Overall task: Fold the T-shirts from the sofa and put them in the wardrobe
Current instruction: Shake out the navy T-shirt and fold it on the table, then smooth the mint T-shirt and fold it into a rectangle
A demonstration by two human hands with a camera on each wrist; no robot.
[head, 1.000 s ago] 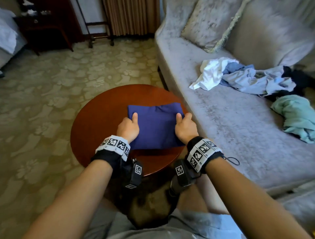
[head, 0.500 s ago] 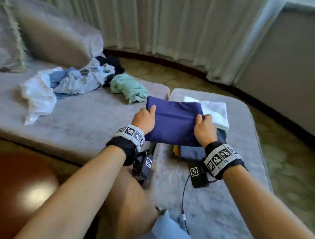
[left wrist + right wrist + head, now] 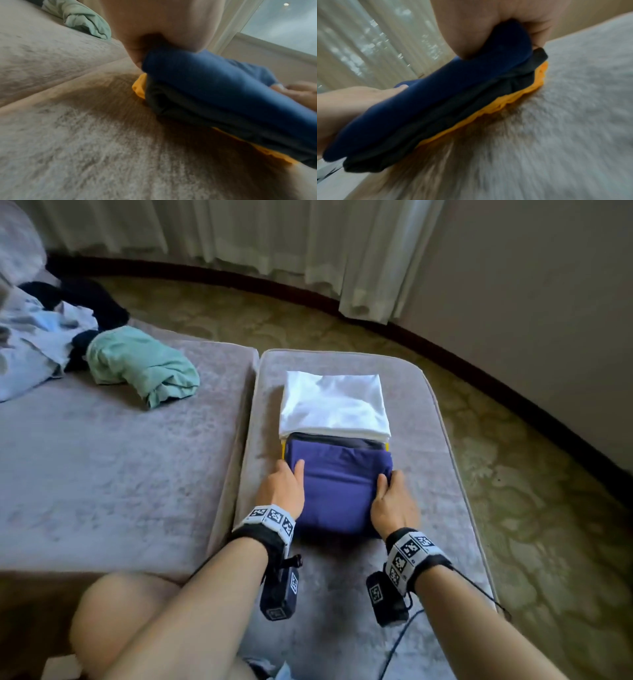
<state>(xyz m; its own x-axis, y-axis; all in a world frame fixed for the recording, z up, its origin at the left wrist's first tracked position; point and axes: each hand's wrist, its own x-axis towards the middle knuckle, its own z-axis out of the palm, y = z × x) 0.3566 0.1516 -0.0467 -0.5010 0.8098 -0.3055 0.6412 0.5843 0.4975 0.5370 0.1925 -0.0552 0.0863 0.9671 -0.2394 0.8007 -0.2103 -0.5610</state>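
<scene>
A folded navy T-shirt (image 3: 337,491) lies on a small stack on the grey ottoman (image 3: 428,419). Under it are a dark grey folded shirt (image 3: 471,108) and a yellow one (image 3: 513,100). My left hand (image 3: 284,487) grips the navy shirt's left edge (image 3: 188,70), thumb on top. My right hand (image 3: 394,498) grips its right edge (image 3: 488,70) the same way. A folded white T-shirt (image 3: 334,405) lies just beyond the stack. Unfolded shirts, a mint green one (image 3: 137,364) and pale blue ones (image 3: 30,337), lie on the sofa seat at left.
The grey sofa seat (image 3: 120,474) adjoins the ottoman on its left. Patterned carpet (image 3: 531,508) runs to the right and beyond, up to pale curtains (image 3: 274,234) and a wall. My bare knee (image 3: 113,604) is at lower left.
I turned from the round wooden table to the ottoman, carrying the folded navy shirt in both hands, and lowered it onto the dark grey and yellow stack.
</scene>
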